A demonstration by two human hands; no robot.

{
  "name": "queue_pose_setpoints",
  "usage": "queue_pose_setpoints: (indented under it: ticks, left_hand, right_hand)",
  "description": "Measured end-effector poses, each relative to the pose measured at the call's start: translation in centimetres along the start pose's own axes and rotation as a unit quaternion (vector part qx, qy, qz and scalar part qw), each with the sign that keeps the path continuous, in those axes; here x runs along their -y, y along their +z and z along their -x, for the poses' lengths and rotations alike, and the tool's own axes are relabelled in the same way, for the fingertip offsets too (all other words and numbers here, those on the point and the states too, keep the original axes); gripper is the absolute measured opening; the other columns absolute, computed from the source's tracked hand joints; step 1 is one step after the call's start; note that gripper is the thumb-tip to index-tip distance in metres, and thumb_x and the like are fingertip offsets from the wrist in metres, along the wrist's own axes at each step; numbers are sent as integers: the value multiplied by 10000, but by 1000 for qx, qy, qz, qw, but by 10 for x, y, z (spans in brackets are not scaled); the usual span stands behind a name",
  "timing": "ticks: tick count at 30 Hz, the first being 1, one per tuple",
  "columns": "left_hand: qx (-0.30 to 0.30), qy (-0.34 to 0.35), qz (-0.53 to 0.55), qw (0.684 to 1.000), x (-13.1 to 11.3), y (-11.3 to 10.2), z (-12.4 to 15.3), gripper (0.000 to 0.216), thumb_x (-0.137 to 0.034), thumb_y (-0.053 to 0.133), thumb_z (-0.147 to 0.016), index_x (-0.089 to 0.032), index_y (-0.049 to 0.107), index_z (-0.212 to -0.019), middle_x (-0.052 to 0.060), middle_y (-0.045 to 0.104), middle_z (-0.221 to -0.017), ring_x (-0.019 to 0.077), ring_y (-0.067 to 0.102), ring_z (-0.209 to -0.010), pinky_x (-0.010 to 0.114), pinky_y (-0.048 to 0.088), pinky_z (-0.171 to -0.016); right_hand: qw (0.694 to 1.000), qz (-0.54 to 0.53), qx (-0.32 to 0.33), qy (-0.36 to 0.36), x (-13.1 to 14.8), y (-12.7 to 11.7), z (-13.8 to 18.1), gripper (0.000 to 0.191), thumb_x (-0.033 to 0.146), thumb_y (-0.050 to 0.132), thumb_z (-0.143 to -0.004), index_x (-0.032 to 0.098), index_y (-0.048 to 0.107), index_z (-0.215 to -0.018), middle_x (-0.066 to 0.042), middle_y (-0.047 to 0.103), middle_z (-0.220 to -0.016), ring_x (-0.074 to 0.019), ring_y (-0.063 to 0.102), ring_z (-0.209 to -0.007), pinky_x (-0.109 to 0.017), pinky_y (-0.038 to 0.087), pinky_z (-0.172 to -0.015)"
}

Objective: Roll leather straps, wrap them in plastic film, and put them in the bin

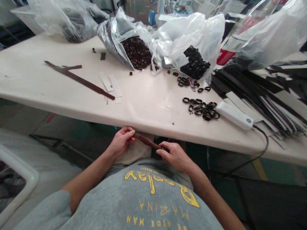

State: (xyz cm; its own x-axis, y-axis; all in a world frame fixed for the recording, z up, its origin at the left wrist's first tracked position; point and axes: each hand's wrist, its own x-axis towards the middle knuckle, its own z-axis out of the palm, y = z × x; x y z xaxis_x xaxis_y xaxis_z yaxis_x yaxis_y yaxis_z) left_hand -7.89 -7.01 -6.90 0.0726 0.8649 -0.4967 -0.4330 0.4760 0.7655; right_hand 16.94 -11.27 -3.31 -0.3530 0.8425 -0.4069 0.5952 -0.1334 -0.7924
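Observation:
Below the near edge of the white table (72, 102), both my hands hold a narrow brown strap (146, 141) in front of my grey shirt. My left hand (122, 141) pinches the strap's left end with closed fingers. My right hand (174, 155) grips its right end, fingers curled round it. The strap runs at a slant between the two hands, just under the table's rim.
On the table lie a long brown strap (79, 80), white paper strips (112, 84), loose black rings (202, 108), a white corded tool (236, 115), open bags of brown rings (136, 52) and black rings (195, 62), and stacked dark strips (268, 95) at the right.

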Motion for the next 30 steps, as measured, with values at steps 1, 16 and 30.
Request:
queue_pose_setpoints:
  ticks: [1,16,30]
  left_hand:
    - [-5,5,6,1000,-1,-1,0,408,-306,933,-521,-146,614,-719,-74,599,-656,23,547,-481,100,479,-446]
    - [347,158,-356,853,-1,75,11,857,-309,869,-635,-259,507,-1410,92,518,-1480,305,434,-1378,461,321,-1176]
    - [430,-101,-265,857,-21,82,19,357,-469,721,-803,-122,706,-886,23,681,-718,95,596,-638,220,457,-630]
  right_hand:
    - [1000,-5,-1,3,-1,-2,2,217,369,563,-899,182,635,-815,26,613,-662,-103,537,-601,-235,369,-573]
    - [819,-339,-321,-333,117,-79,15,243,438,693,-857,244,618,-983,39,696,-803,-102,671,-680,-251,589,-667]
    - [800,-423,-354,-236,46,-89,20,257,467,796,-737,240,735,-838,20,724,-827,-95,666,-731,-197,541,-645]
